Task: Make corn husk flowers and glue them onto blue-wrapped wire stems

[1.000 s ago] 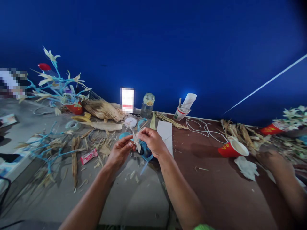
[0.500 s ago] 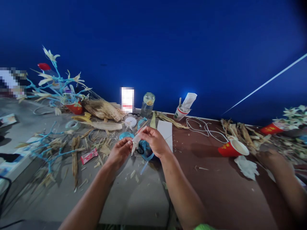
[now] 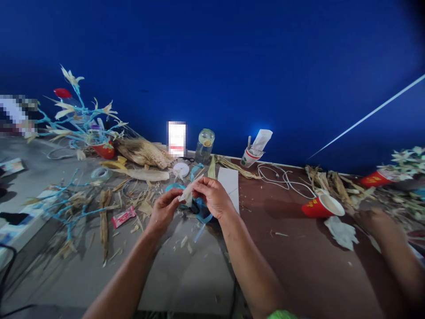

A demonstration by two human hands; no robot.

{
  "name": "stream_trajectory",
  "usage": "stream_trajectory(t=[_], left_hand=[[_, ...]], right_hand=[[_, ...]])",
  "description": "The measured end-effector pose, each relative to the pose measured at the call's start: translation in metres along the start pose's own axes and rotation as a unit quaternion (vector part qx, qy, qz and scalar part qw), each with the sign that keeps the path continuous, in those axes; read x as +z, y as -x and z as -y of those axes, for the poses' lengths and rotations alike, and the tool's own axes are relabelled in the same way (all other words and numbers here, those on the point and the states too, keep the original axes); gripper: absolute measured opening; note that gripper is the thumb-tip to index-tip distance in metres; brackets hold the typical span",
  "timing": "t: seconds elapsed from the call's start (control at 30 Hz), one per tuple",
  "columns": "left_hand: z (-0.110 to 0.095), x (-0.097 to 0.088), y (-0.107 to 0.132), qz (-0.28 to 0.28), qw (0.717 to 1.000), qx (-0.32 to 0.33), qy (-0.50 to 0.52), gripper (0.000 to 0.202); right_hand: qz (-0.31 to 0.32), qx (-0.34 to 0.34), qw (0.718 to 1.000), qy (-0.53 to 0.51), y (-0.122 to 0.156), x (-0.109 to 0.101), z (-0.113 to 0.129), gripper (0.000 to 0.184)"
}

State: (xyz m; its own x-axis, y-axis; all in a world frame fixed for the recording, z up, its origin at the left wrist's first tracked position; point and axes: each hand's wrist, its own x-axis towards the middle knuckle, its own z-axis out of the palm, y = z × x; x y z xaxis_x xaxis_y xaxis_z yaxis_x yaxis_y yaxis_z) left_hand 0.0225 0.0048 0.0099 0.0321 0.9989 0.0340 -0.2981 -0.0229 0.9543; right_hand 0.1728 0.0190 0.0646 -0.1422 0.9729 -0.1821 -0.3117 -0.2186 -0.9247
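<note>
Both of my hands meet above the middle of the table, with a pale piece of corn husk point(image 3: 187, 193) between them. My left hand point(image 3: 166, 206) pinches its left end between thumb and fingers. With closed fingers, my right hand point(image 3: 212, 195) grips the upper right end. Behind and beneath the hands lie a blue roll of tape or ribbon point(image 3: 206, 215) and a light blue round item point(image 3: 174, 188), both partly hidden. A white round lid point(image 3: 181, 169) lies just beyond, and a white sheet of paper point(image 3: 229, 181) is to the right.
At left, blue wrapped branches with husk flowers point(image 3: 79, 110) stand in a red cup point(image 3: 103, 149). Nearer lie a tape roll point(image 3: 100, 173) and a red wrapper point(image 3: 124, 216). A glass jar point(image 3: 204, 146) stands behind. Rightward are a red paper cup point(image 3: 322, 206), crumpled tissue point(image 3: 341, 232) and another person's hand point(image 3: 378, 223).
The husk piece has turned flatter between my fingers, and its hanging lower end has swung up. My left hand has shifted slightly. The other person's hand stays at the right.
</note>
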Motion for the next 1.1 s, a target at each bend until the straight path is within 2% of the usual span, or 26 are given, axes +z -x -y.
stream_trajectory(t=[0.17, 0.3, 0.37, 0.47, 0.57, 0.77, 0.9, 1.0, 1.1], left_hand=[[0.0, 0.001, 0.001, 0.011, 0.997, 0.011, -0.072, 0.02], [-0.002, 0.002, 0.0, -0.029, 0.993, 0.027, -0.108, 0.013], [-0.004, 0.002, -0.001, -0.049, 0.992, 0.032, -0.116, 0.015], [-0.004, 0.001, -0.002, -0.051, 0.993, 0.025, -0.107, 0.023], [-0.003, 0.001, 0.0, -0.01, 0.995, 0.009, -0.096, 0.025], [-0.005, 0.0, 0.002, 0.09, 0.989, 0.008, -0.121, 0.038], [-0.006, -0.002, 0.003, 0.122, 0.985, -0.008, -0.12, 0.037], [-0.005, -0.001, 0.004, 0.138, 0.987, -0.009, -0.081, 0.033], [-0.003, -0.001, 0.005, 0.145, 0.988, -0.009, -0.041, 0.043]], right_hand=[[-0.032, -0.042, 0.998, 0.042, 0.001, 0.007, -0.005, 0.014], [-0.023, -0.056, 0.995, 0.085, 0.003, 0.012, -0.007, 0.014], [-0.03, -0.073, 0.993, 0.092, 0.003, 0.011, -0.004, 0.014], [-0.074, -0.108, 0.987, 0.091, 0.004, 0.004, 0.006, 0.013], [-0.088, -0.114, 0.983, 0.112, 0.003, -0.006, 0.012, 0.015], [0.016, -0.095, 0.973, 0.21, 0.001, -0.012, 0.009, 0.014], [0.044, -0.087, 0.967, 0.237, 0.003, -0.012, 0.01, 0.013], [0.06, -0.075, 0.969, 0.227, 0.004, -0.013, 0.013, 0.013], [0.067, -0.065, 0.97, 0.226, 0.005, -0.015, 0.014, 0.013]])
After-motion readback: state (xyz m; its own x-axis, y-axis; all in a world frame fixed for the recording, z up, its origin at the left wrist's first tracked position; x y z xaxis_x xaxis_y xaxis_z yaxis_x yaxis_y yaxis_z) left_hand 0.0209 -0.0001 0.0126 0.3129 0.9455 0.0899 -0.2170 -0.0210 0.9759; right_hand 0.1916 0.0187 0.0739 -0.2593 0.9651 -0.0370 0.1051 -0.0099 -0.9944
